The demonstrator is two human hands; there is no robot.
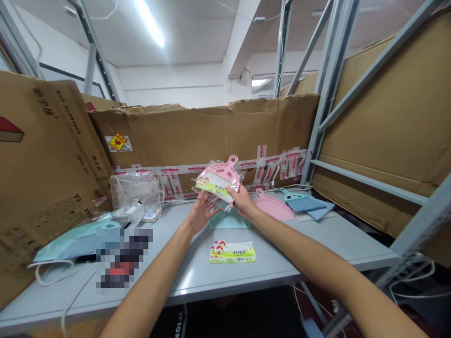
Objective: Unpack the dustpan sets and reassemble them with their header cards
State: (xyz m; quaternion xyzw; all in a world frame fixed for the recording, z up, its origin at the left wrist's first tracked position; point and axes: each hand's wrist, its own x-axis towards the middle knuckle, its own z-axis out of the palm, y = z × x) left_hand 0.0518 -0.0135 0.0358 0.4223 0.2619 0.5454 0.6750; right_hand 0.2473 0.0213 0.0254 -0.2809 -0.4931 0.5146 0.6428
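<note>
A pink dustpan and brush set [219, 178] in clear plastic, with a yellow-green label along its lower edge, is held up above the table. My right hand [242, 201] grips its lower right corner. Under its lower left side is my left hand [202, 213], palm up with the fingers apart. Below them a light green flat item [229, 219] lies on the table. Nearer the front edge sits a stack of yellow-green label cards [232, 252]. Right of my right hand lies a pink dustpan [274, 206].
A teal dustpan [291, 193] with blue cloths [312, 206] lies at the right. Clear plastic bags [136, 192], a teal packaged item [77, 237] and white cables are at the left. Cardboard walls [211, 131] and metal posts enclose the table [275, 265].
</note>
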